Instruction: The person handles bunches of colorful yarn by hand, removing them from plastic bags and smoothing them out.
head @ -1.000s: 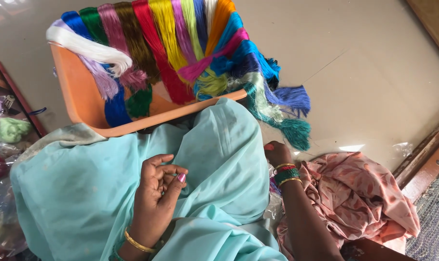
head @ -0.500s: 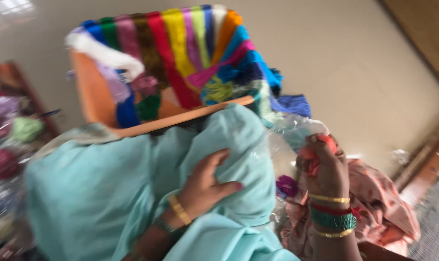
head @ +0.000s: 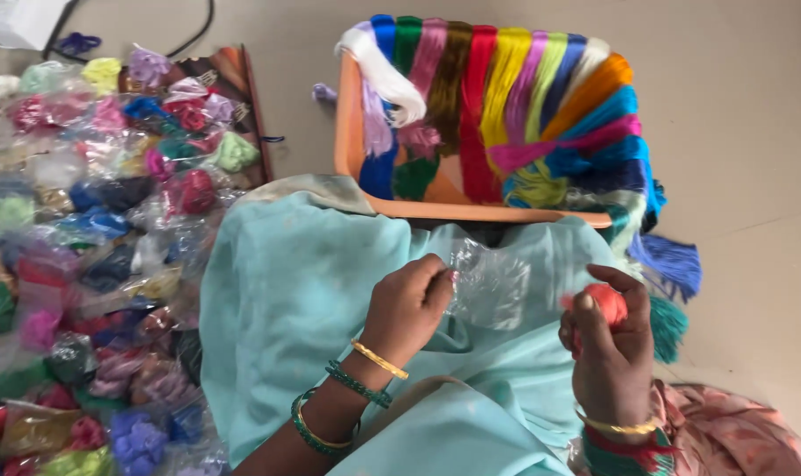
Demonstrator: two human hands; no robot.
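Observation:
My left hand (head: 411,307) pinches the edge of a clear plastic bag (head: 490,284) that lies over my lap, which is covered in pale turquoise cloth (head: 294,291). My right hand (head: 607,348) is closed around a small orange-red bundle of thread (head: 605,305), held just right of the bag. Both wrists wear green and gold bangles. Beyond my knees stands an orange tray (head: 352,132) draped with many skeins of coloured thread (head: 506,97).
At the left, a heap of small clear bags of coloured thread (head: 92,247) covers the floor. A dark wooden board (head: 242,79) lies behind them. Pink patterned cloth (head: 744,441) sits at the lower right. A cable (head: 197,31) runs across the beige floor.
The view has swung left, revealing the heap of bagged thread. My right hand has risen with the orange-red bundle, and my left hand now grips a clear bag on my lap.

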